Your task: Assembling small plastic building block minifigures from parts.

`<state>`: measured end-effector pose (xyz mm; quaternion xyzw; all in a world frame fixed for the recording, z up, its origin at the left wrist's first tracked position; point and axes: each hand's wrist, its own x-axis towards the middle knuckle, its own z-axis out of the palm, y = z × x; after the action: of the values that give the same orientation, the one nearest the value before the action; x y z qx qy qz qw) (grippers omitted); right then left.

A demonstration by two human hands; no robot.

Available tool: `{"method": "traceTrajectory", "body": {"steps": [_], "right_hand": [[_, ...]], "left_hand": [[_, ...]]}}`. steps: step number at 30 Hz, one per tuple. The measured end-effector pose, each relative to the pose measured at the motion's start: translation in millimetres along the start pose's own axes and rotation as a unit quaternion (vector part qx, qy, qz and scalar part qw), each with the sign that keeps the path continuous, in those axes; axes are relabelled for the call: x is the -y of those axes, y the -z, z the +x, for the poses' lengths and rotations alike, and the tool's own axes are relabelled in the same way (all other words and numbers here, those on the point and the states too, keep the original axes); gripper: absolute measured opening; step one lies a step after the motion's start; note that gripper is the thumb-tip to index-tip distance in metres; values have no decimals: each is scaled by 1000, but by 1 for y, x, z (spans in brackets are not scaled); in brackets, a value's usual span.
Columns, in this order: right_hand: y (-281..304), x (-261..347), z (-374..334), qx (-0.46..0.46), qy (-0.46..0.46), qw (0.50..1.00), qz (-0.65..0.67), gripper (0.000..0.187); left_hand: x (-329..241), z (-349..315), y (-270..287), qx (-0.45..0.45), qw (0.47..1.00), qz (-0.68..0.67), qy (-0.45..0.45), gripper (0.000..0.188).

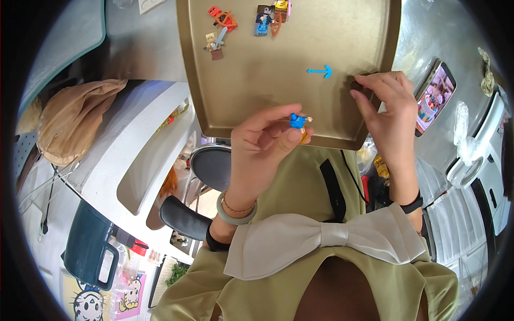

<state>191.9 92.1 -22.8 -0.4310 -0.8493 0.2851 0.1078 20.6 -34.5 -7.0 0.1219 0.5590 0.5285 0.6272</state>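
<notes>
My left hand [256,147] pinches a small toy figure [297,122] with a blue body and a yellow lower part, over the near edge of a gold metal tray [241,88]. Inside the tray's right side, the fingertips of my right hand [392,101] close on a small dark brown piece [355,84], whose kind I cannot make out. Between the hands and farther off lies a bright blue arrow-shaped toy piece [321,71]. Toward the tray's far left are a red toy figure [216,14] and a tan one with a grey sword [214,45]. A dark-and-blue figure [262,22] lies far centre, beside a yellow-and-pink one [282,6].
A phone with a lit screen [436,97] lies on the metal surface right of the tray. At left are a brown cloth bag [80,120], a white curved furniture edge [118,176] and a dark green jug [88,243]. A black-seated chair [211,166] stands below.
</notes>
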Motion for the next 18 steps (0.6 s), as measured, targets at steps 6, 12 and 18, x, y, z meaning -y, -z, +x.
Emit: {"method": "traceTrajectory", "body": {"steps": [6, 12, 18], "right_hand": [[16, 16, 0, 70, -202, 790, 575, 23], [17, 10, 1, 129, -249, 673, 685, 24], [17, 17, 7, 117, -238, 720, 641, 24]], "left_hand": [[1, 1, -3, 42, 996, -71, 34, 35], [-1, 4, -8, 61, 992, -92, 64, 33], [-1, 4, -10, 75, 992, -76, 66, 31]]}}
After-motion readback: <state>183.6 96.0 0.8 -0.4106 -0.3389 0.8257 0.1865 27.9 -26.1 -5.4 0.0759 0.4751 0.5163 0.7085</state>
